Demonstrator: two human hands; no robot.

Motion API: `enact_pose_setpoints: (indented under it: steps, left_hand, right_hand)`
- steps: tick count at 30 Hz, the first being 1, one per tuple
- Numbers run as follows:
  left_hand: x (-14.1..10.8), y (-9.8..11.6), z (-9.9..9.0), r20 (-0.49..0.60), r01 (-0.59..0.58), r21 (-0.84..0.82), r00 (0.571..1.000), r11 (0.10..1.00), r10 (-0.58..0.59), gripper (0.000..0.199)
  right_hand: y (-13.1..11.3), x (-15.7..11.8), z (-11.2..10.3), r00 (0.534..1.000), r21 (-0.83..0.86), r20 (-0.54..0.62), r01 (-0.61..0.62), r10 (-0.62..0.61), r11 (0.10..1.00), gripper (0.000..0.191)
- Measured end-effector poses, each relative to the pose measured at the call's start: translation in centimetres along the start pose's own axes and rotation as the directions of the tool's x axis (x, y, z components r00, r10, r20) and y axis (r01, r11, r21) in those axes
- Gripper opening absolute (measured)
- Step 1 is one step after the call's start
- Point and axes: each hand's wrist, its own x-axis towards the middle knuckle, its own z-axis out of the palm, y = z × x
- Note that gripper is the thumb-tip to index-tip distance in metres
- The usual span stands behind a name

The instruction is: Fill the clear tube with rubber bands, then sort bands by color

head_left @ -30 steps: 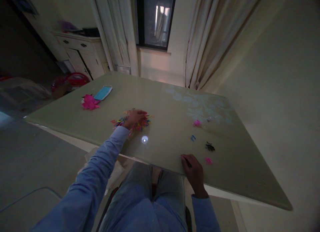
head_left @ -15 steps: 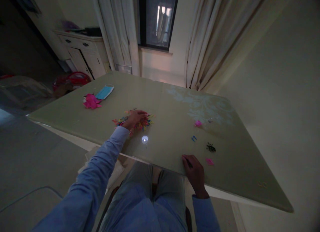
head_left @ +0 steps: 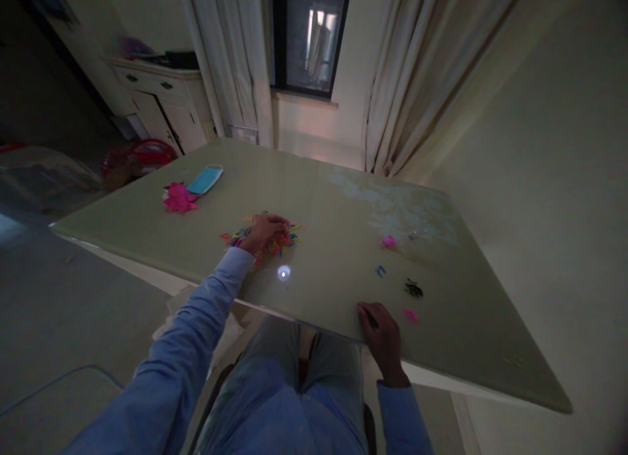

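Observation:
My left hand (head_left: 267, 232) reaches down onto a pile of small thin bright pieces (head_left: 278, 245) in red, yellow, blue and other colours, too small to name. Its fingers are bent and drawn together at the pile; what they pinch, if anything, is hidden. By the table's front edge rests my right hand (head_left: 380, 329), curled into a loose fist, with nothing visible in it. To its right lie a small pink group (head_left: 411, 316) and a dark group of thin pieces (head_left: 413, 288). A blue group (head_left: 381, 270) lies farther back.
On the pale green table (head_left: 324, 246) a crumpled pink item (head_left: 180, 199) lies beside a blue face mask (head_left: 206, 180) at the left. A pink piece (head_left: 388, 242) and a clear piece (head_left: 413, 235) lie at the right. Faint yellow pieces (head_left: 513, 360) are near the right corner.
My left hand has shifted very slightly within the pile. My right hand keeps its place, and the small groups on the table look the same.

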Motion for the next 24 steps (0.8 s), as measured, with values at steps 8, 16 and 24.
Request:
enact_pose_setpoints:
  steps: [8,16,24]
  left_hand:
    - [-0.4,0.4,0.0,-0.030,0.032,-0.016,0.999,0.999,-0.033,0.029]
    - [-2.0,2.1,0.7,-0.090,0.005,-0.089,0.996,0.996,-0.013,0.023]
    - [-11.1,5.2,6.8,0.411,0.267,-0.612,0.911,0.744,0.010,0.020]
  right_hand:
    - [0.0,0.0,0.0,1.000,-0.022,-0.009,0.013,-0.013,1.000,0.027]
    - [0.2,-0.1,0.1,1.000,-0.021,-0.003,0.024,-0.024,0.999,0.025]
    - [-0.4,0.0,-0.2,1.000,0.003,0.014,-0.004,0.004,1.000,0.023]
